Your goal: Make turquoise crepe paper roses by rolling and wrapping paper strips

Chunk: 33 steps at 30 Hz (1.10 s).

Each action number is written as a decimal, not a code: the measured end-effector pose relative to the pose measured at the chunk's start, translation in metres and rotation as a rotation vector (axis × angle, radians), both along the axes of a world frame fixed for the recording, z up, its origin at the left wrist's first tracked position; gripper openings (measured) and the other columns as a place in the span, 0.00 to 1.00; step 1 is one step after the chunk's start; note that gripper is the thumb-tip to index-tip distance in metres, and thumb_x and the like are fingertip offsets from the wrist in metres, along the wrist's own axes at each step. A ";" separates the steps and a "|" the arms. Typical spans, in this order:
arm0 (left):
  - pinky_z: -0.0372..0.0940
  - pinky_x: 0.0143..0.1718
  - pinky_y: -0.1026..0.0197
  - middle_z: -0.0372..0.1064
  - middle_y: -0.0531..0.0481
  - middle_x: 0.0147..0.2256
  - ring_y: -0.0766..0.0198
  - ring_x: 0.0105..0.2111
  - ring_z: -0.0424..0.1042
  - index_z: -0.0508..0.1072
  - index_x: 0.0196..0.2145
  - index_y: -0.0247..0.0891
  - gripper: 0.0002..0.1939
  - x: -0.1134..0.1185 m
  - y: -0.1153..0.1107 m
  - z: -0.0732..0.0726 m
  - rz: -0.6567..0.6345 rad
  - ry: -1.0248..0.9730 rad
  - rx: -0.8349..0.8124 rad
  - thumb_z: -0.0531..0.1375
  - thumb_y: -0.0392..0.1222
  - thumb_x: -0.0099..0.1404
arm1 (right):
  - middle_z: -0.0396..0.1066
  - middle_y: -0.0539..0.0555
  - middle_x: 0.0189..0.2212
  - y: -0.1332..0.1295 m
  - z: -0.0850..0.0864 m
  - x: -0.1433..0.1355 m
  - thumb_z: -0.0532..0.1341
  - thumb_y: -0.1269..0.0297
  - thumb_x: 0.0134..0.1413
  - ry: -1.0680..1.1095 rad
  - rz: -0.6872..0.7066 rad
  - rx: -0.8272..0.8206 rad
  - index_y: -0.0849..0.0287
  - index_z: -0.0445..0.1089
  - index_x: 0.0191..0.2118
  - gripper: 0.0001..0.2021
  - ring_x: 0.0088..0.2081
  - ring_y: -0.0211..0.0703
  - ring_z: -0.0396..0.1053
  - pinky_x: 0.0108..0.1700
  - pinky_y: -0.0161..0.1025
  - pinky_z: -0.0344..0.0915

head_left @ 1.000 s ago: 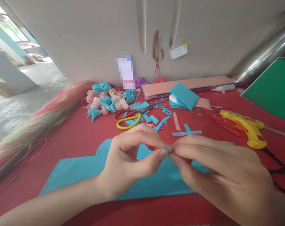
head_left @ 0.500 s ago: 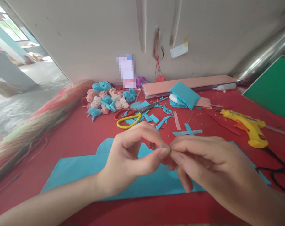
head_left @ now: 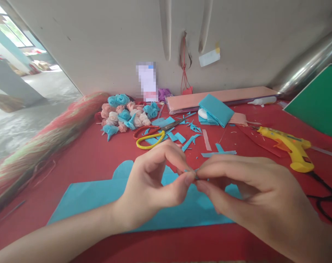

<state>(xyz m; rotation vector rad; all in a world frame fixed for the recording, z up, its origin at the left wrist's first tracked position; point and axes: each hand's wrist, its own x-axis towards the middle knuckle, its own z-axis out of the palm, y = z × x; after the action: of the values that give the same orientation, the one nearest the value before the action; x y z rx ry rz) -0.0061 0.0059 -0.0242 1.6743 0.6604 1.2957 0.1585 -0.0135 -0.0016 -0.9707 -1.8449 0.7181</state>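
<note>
- One tiny blue scrap (head_left: 196,176) is pinched at the meeting fingertips of the left hand (head_left: 152,193) and right hand (head_left: 264,197).
- Blue paper (head_left: 94,199) lies beneath them on the red table (head_left: 204,244).
- Scissors (head_left: 163,130) lie beyond.

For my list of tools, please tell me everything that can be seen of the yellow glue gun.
The glue gun has a yellow, plastic-looking body, an orange trigger and a dark nozzle pointing left. A pale stick extends behind it; a black cord runs from the handle. It lies on its side on the red tabletop, beyond the right hand, untouched by either hand. Whether it is switched on cannot be told.
</note>
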 end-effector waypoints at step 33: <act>0.69 0.34 0.62 0.75 0.51 0.27 0.65 0.29 0.72 0.79 0.30 0.39 0.05 -0.010 0.017 0.007 -0.098 0.146 0.015 0.63 0.32 0.59 | 0.65 0.45 0.12 0.017 0.000 0.014 0.59 0.70 0.52 0.078 0.207 -0.566 0.59 0.72 0.22 0.10 0.14 0.31 0.64 0.17 0.26 0.63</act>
<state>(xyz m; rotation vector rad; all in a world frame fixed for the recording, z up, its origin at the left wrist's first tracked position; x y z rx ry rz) -0.0163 0.0232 -0.0171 1.8033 0.6464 1.1200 0.1724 0.0039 -0.0020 -1.0870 -1.7192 1.4360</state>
